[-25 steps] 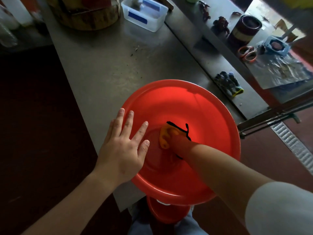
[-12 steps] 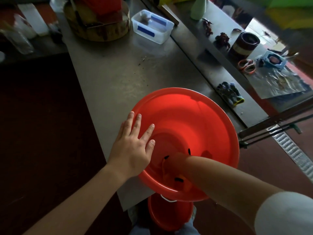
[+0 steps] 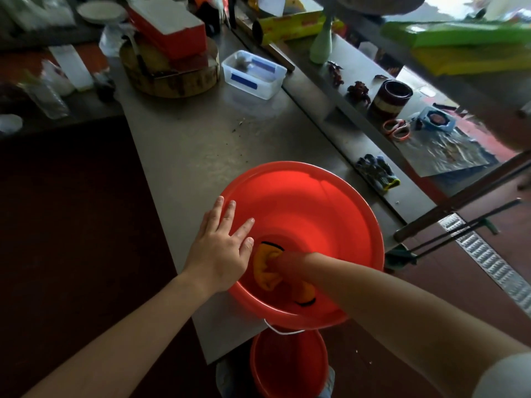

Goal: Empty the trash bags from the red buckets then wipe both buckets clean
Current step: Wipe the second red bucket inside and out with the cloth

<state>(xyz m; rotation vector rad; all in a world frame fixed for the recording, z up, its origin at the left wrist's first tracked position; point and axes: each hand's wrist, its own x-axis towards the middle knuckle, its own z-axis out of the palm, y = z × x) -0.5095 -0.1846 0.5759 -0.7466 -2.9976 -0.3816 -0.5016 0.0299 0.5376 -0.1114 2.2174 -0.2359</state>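
A large red bucket stands at the near end of a steel table. My left hand lies flat on its left rim with fingers straight. My right hand reaches deep inside the bucket and grips an orange cloth with black trim against the bottom. A second, smaller red bucket with a white handle sits on the floor below the table's near edge.
A clear plastic tub and a round wooden block carrying a red box stand at the table's far end. Work gloves, scissors and a dark tin lie along the right ledge. A floor drain grate runs at the right.
My right hand has swept the cloth around the bucket's bottom, from the near side back toward the left. The view has tilted up, showing more of the far table. My left hand stays on the rim.
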